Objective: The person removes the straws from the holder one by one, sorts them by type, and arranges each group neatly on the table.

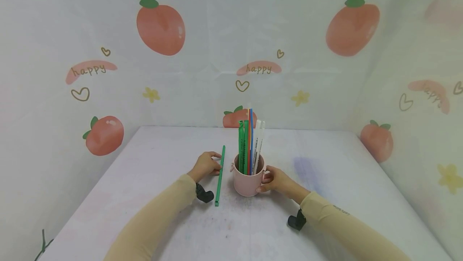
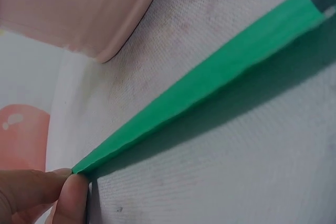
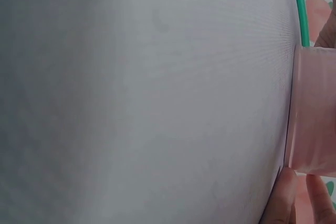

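Observation:
A long, thin green stick (image 1: 220, 184) lies on the table to the left of a pink cup (image 1: 246, 185). My left hand (image 1: 205, 166) pinches it between thumb and finger; in the left wrist view its near end shows a dark tip. Upright in the cup stand several slim sticks: green sticks (image 1: 243, 144), a red and a blue stick (image 1: 251, 138), and white sticks with dark print (image 1: 258, 140). At the cup's right side, my right hand (image 1: 277, 180) holds it near the handle, with fingertips against the wall. The cup's handle is partly hidden by fingers.
The white table (image 1: 202, 229) reaches back to a white cloth wall (image 1: 202, 92) printed with peaches and hearts. A purple smudge (image 1: 306, 172) marks the tabletop right of the cup. Black wrist devices (image 1: 204, 194) sit at both cuffs.

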Motion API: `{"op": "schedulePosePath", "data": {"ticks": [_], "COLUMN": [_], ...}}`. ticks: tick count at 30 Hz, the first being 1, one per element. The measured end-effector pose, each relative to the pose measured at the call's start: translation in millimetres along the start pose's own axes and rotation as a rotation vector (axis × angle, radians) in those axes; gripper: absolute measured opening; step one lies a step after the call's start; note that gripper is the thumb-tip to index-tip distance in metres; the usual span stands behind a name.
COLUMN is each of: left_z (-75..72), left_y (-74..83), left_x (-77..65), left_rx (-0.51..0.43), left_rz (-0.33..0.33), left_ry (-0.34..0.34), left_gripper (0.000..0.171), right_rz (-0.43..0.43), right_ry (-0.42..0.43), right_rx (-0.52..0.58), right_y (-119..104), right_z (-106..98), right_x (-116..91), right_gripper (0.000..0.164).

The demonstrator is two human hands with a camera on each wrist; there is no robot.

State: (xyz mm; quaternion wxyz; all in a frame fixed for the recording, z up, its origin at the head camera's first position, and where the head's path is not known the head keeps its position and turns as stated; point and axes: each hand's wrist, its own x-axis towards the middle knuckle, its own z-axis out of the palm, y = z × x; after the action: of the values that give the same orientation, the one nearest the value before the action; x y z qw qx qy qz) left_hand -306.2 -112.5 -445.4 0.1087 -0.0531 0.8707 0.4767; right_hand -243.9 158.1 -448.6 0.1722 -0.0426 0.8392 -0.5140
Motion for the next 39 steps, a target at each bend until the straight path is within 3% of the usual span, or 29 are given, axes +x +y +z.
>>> {"op": "schedulePosePath", "data": {"ticks": [18,34,39], "left_z": [-1.4,-5.1,-4.8], "left_y": [-3.5,-0.6,-1.9], "left_x": [3.8,-9.0,-6.5], "left_rx": [-0.005,-0.027,-0.036], "left_rz": [-0.061,-0.038,-0.045], "left_ry": [0.006,0.010,0.009], "left_gripper": [0.043,0.041,0.040], "right_rz": [0.032,-0.029,-0.023], "right_ry": [0.013,-0.005,0.000], "right_rx": [-0.006,-0.011,-0.021], "right_y": [-2.3,0.2,0.5], "right_z": [1.2,-0.5,-0.1], "right_x": [-0.6,0.5,0.3], "right_gripper": [0.086,0.084,0.085]}}
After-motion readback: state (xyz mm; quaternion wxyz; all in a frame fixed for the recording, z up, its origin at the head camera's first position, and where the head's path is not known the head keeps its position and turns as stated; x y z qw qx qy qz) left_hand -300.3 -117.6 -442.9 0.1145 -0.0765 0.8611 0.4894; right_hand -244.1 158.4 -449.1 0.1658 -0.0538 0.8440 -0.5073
